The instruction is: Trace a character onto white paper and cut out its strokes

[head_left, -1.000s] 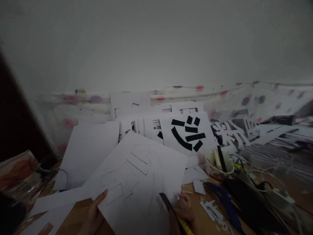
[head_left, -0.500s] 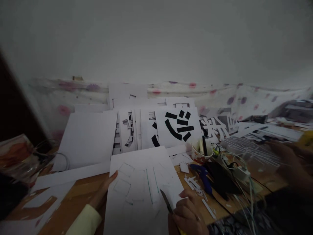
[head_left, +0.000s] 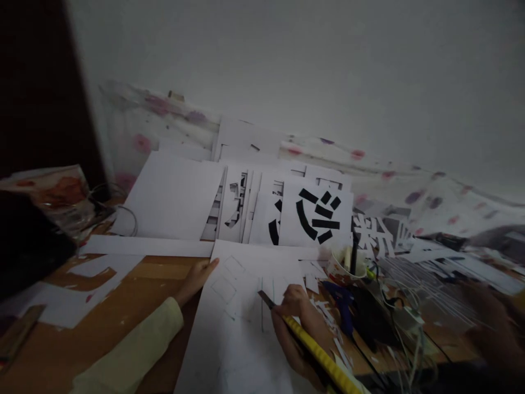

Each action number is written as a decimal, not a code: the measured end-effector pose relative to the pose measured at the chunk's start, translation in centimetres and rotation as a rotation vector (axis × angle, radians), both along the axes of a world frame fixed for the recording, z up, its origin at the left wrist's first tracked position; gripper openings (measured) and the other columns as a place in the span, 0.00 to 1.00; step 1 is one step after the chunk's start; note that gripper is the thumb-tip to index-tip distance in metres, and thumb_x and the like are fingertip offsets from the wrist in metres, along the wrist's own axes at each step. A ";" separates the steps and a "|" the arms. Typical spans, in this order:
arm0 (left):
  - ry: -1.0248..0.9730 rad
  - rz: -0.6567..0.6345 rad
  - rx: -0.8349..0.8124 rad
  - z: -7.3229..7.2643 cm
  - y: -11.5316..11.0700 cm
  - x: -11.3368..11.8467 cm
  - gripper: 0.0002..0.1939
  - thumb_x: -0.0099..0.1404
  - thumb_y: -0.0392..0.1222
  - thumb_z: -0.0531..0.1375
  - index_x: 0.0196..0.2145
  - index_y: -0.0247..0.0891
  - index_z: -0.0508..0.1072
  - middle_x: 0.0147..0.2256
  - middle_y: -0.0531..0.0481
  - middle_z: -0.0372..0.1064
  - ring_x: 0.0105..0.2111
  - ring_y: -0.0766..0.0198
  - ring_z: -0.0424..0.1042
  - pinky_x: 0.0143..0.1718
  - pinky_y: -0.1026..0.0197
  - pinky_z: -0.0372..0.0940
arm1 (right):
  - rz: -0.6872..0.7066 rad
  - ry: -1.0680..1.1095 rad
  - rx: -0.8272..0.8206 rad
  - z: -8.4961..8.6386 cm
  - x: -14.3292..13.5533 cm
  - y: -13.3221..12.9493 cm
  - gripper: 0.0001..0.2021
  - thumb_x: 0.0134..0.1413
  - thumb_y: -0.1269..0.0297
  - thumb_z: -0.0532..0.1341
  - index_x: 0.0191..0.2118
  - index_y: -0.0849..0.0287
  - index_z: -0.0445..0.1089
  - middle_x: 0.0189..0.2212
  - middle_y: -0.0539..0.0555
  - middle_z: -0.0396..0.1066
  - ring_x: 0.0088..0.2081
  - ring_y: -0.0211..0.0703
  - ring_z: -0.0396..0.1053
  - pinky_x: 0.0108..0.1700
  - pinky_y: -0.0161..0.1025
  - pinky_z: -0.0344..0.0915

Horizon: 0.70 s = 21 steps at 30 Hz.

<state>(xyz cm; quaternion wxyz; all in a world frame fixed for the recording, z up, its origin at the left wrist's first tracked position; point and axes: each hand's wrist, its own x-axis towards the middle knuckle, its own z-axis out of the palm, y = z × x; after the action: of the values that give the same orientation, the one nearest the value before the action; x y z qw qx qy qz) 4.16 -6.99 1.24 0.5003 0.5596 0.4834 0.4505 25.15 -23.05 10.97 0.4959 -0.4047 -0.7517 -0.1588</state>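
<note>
A white sheet [head_left: 229,339] with drawn outlines and green lines lies in front of me. My left hand [head_left: 199,279] rests at its left edge, the thumb on the sheet and the other fingers mostly hidden; whether it grips the sheet is unclear. My right hand [head_left: 295,323] is closed round a yellow utility knife [head_left: 320,355]. The knife's blade points up and left over the sheet, close to a green line; whether it touches the surface cannot be made out.
White boards with black cut shapes [head_left: 324,219] lean at the back. Right of the sheet are a cup of tools [head_left: 346,265], a blue glue gun [head_left: 342,306], cables and scraps. Another person's hand [head_left: 488,312] is at the far right. A wooden strip [head_left: 20,334] lies left.
The view has tilted and shifted. My right hand has moved up the sheet with the knife, whose yellow handle now shows much more. My left hand stays at the left edge.
</note>
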 end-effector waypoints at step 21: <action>0.221 -0.043 -0.051 -2.9 2.5 0.7 0.28 0.56 0.64 0.58 0.35 0.33 0.77 0.33 0.40 0.79 0.34 0.48 0.77 0.33 0.55 0.67 | -0.035 0.077 0.085 -12.8 -2.6 14.1 0.14 0.51 0.81 0.55 0.24 0.52 0.59 0.16 0.39 0.53 0.18 0.34 0.57 0.68 0.60 0.60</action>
<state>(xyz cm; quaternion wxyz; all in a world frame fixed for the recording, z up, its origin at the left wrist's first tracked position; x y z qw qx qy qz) 4.81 -4.45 -1.64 0.4676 0.6033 0.5346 0.3627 22.51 -8.96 -1.83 0.5384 -0.4021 -0.7175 -0.1837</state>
